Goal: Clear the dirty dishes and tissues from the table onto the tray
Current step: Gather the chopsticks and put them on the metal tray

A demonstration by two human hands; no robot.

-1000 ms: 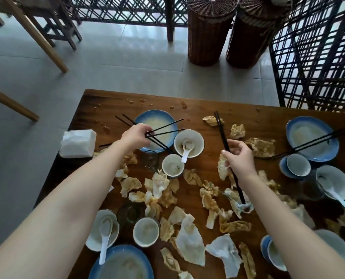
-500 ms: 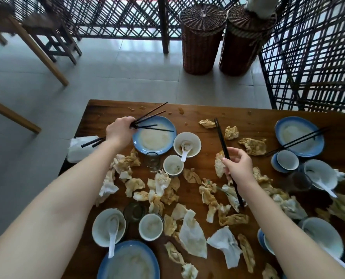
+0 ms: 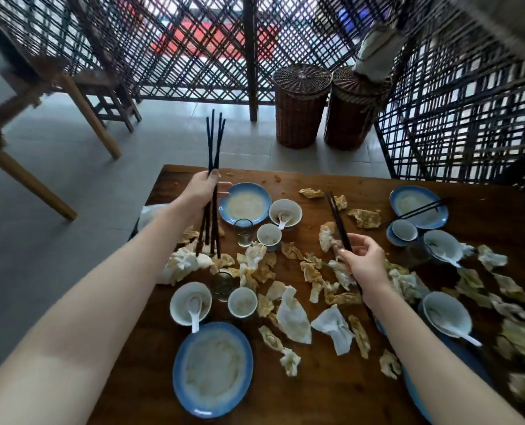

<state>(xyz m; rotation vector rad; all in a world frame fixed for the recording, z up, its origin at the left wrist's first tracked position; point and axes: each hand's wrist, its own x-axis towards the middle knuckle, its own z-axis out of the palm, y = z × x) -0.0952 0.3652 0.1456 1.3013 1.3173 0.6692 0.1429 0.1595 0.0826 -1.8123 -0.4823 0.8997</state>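
My left hand (image 3: 202,188) grips a bundle of several black chopsticks (image 3: 213,142), held upright above the table's far left part. My right hand (image 3: 366,262) pinches a pair of black chopsticks (image 3: 337,219) that slant away over the table's middle. The wooden table (image 3: 368,185) carries blue plates (image 3: 212,369), (image 3: 244,204), (image 3: 418,206), white bowls with spoons (image 3: 190,303), (image 3: 285,212), small cups (image 3: 242,302) and many crumpled stained tissues (image 3: 293,317). Another chopstick pair (image 3: 420,210) lies across the far right plate. No tray is in view.
Two small glasses (image 3: 244,232), (image 3: 223,285) stand among the tissues. A white tissue pack (image 3: 149,211) peeks out behind my left forearm at the table's left edge. Two wicker baskets (image 3: 301,105) stand on the floor beyond. Wooden chairs (image 3: 80,96) are at far left, lattice screens behind.
My left hand lifted the gathered chopsticks off the blue plate and turned them upright. My right hand stayed near the table's middle, its grip now lower on its pair. The camera tilted up.
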